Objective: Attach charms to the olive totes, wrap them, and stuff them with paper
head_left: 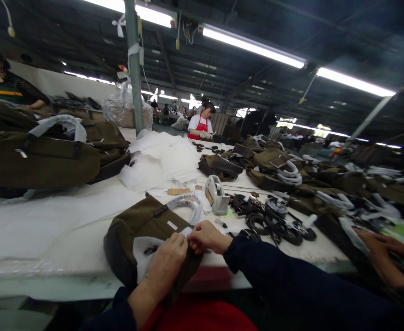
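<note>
An olive bag with dark trim (126, 225) lies tilted at the table's near edge, its handle (196, 207) wrapped in white material. A sheet of white paper (143, 253) rests against the bag's front, with a small dark item on it. My left hand (169, 257) presses on the paper and bag, fingers bent together. Close beside it, my right hand (203, 236) is pinched at a small white piece by the bag's upper edge. What sits between the fingertips of either hand is too small to make out.
A tape dispenser (217, 195) and coiled black straps (260, 220) lie beyond my right hand. White sheets (167, 154) are piled behind the bag. More olive bags (50, 156) stand left and right. Another person's hands (384, 250) are at the right edge; a person in a red apron (202, 125) stands beyond.
</note>
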`<control>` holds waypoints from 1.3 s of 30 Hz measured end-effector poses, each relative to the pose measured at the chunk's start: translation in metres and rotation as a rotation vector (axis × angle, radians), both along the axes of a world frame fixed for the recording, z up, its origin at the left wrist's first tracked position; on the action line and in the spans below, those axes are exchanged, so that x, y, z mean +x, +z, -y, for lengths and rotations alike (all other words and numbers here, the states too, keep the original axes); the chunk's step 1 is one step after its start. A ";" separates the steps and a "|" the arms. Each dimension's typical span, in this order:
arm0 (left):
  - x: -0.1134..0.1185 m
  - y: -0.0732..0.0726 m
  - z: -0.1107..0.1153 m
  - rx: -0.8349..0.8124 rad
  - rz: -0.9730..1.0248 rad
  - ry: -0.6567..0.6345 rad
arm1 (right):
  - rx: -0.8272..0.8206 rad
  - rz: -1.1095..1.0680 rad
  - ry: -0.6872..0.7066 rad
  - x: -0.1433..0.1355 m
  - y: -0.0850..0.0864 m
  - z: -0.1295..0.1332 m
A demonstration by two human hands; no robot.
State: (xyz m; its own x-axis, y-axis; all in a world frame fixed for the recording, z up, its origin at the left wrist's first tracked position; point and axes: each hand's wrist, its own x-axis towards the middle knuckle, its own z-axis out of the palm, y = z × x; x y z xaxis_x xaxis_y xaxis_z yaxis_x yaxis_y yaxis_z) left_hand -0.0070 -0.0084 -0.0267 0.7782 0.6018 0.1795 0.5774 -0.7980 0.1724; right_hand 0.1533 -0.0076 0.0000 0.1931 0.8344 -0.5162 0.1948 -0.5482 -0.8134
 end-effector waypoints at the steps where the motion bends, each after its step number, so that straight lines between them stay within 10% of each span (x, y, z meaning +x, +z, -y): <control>1: 0.000 -0.001 0.000 0.002 0.005 0.001 | -0.007 0.009 0.005 0.000 0.000 0.000; 27: -0.008 0.013 -0.025 -0.135 0.173 0.029 | 0.189 0.312 0.417 0.023 -0.028 0.004; 33: -0.012 0.030 -0.036 -0.280 0.273 0.047 | 0.452 0.621 0.450 0.024 -0.007 0.018; 39: -0.009 0.029 -0.044 -0.292 0.249 0.028 | 0.808 1.289 0.828 0.017 -0.004 -0.003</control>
State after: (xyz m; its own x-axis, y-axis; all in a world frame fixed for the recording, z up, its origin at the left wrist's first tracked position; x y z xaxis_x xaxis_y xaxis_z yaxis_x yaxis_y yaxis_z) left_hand -0.0160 0.0351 0.0019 0.7151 0.6759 0.1785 0.5102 -0.6791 0.5278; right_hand 0.1699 -0.0046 -0.0041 -0.4661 0.8668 0.1774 0.8847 0.4590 0.0818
